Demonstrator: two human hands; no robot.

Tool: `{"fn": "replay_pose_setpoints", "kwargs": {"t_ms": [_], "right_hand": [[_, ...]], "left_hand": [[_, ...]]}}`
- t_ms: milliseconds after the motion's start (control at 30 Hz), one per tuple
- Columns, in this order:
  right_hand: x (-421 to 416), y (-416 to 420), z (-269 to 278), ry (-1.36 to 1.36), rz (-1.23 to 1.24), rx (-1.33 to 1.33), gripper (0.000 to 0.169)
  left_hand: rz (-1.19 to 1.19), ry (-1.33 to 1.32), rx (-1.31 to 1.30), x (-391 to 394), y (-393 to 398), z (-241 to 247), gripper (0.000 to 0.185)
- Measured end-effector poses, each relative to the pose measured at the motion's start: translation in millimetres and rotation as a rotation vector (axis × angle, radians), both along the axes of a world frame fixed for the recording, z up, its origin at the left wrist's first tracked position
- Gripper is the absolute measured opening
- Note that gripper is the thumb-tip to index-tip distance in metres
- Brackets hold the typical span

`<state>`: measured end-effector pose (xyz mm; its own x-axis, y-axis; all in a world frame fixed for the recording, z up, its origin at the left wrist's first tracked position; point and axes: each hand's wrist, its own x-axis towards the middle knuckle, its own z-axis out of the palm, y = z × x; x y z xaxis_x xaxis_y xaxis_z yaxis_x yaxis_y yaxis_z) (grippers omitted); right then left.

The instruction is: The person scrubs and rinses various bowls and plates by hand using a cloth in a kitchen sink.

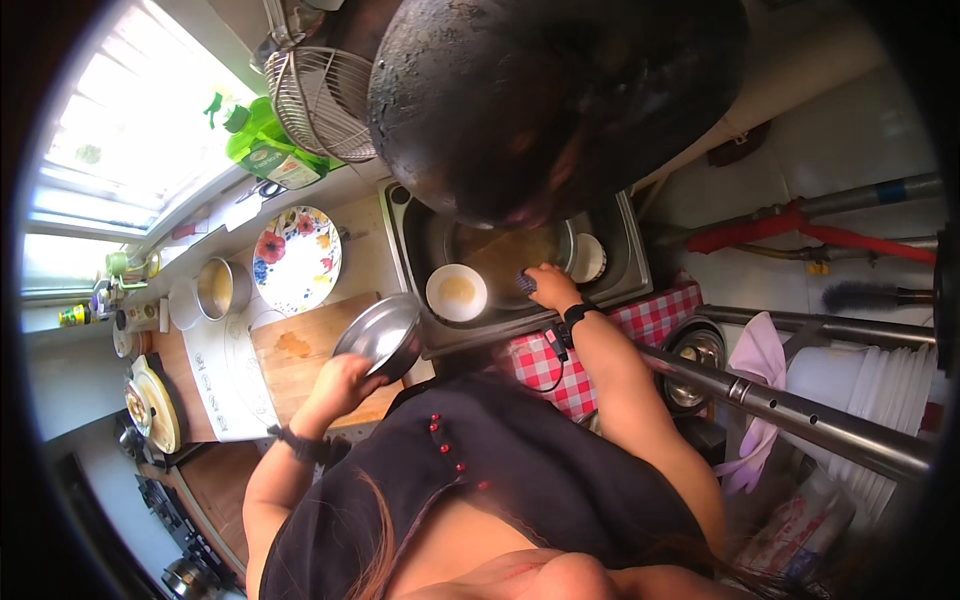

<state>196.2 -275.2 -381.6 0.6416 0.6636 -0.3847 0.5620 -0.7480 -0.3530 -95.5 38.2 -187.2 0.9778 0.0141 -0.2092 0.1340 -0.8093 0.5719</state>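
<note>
My left hand [343,384] grips the rim of a stainless steel bowl [379,334], tilted beside the sink's left edge. Over the metal sink [634,247], my right hand [553,287] holds a small dark scrubber [526,282]. Beneath it, a round basin [517,255] in the sink contains murky brownish water. A white bowl [456,293] with a yellowish patch inside sits at the left of the sink. Another white bowl or cup [589,258] lies tilted on the right, beyond my right hand.
A large blackened round pan, perhaps a wok [555,105], covers the sink's far side. Left of the sink are a wooden board [300,330], a floral plate [298,259], a small pot [223,288] and a green spray bottle [262,142]. A metal rail [795,409] runs at right.
</note>
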Motion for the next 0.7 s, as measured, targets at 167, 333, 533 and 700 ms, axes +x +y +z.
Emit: {"fn": "replay_pose_setpoints", "kwargs": {"t_ms": [167, 333, 533, 700], "right_hand": [[12, 18, -16, 0.341, 0.08, -0.146, 0.047], [33, 29, -64, 0.155, -0.199, -0.023, 0.043], [65, 51, -79, -0.133, -0.055, -0.193, 0.046], [67, 63, -97, -0.179, 0.014, -0.264, 0.042]], "left_hand": [[0.043, 0.022, 0.106, -51, 2, -36, 0.024], [0.077, -0.005, 0.269, -72, 9, -80, 0.017], [0.225, 0.067, 0.4, -83, 9, -106, 0.008], [0.302, 0.064, 0.347, -75, 3, -107, 0.017]]}}
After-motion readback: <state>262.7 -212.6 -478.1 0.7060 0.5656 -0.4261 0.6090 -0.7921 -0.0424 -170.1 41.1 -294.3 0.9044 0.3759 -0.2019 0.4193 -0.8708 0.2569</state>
